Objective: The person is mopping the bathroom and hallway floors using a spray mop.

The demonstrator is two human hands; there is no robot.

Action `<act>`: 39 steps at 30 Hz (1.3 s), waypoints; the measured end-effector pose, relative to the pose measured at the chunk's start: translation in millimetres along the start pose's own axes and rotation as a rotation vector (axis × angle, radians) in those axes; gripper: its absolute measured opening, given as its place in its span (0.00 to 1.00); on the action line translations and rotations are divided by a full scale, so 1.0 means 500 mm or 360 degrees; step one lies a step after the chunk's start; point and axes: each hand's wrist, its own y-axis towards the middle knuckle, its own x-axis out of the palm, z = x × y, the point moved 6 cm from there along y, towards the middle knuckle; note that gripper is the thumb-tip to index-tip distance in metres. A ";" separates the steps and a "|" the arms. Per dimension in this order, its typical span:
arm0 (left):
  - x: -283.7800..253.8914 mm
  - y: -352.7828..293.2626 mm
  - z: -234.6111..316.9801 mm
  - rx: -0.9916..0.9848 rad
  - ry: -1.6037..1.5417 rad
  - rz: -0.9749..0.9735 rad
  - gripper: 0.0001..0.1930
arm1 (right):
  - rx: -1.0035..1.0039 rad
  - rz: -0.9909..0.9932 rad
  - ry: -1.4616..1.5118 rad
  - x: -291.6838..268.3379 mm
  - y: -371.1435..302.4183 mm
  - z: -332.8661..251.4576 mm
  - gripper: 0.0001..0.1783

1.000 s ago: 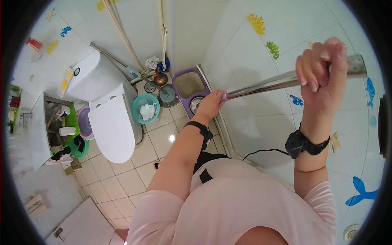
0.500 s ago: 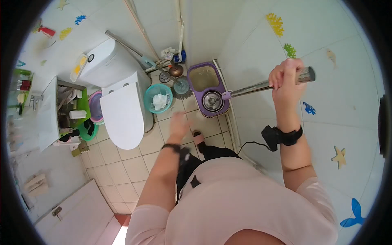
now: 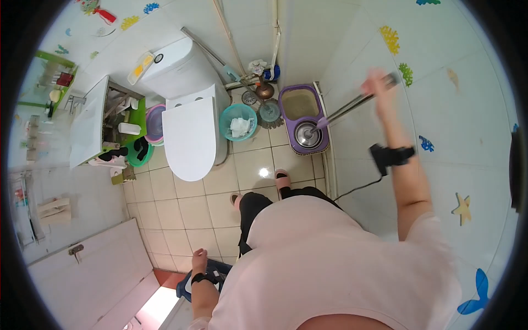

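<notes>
Gripping a shiny metal mop handle near its top with a motion-blurred right hand, we have our left hand well apart, low beside a dark blue object; we cannot tell how far its fingers curl. The handle slants down into the round metal basket of a purple plastic bucket — its squarer compartment holds cloudy greyish-brown liquid. Near it, a round turquoise plastic bin contains crumpled white waste — between bin and bucket sits a grey, round-headed, dark-fringed mop, and left of the bin stands a white toilet
</notes>
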 end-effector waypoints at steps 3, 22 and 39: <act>0.057 -0.019 0.010 0.0043 0.0073 -0.0208 0.23 | -0.0402 -0.0275 0.0462 -0.078 0.016 -0.280 0.14; 0.090 -0.054 0.024 0.0200 -0.0168 -0.0239 0.18 | -0.0043 -0.0153 0.0114 -0.003 -0.045 -0.014 0.13; 0.097 -0.076 0.078 0.0367 -0.0373 0.0000 0.20 | -0.0001 -0.0406 0.0017 0.147 -0.109 0.069 0.10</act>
